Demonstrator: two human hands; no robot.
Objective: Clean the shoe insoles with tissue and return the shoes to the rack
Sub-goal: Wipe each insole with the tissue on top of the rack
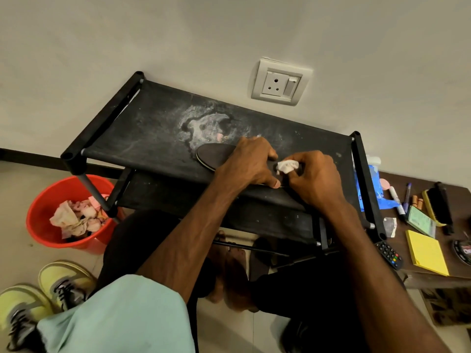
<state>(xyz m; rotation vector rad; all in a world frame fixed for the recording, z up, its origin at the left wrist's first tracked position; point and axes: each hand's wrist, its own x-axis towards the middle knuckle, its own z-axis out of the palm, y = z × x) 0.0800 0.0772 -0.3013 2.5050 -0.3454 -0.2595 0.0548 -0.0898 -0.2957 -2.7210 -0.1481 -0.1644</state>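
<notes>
My pair of yellow sneakers (63,284) sits on the floor by my left knee. On the rack's (142,133) dusty top shelf, my left hand (251,161) clamps the dark insole (216,155) flat, fingers curled over it. My right hand (316,182) pinches a crumpled tissue (287,166) against the insole.

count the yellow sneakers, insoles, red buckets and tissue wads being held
yellow sneakers: 2
insole: 1
red bucket: 1
tissue wad, pinched in the right hand: 1
total: 5
</notes>
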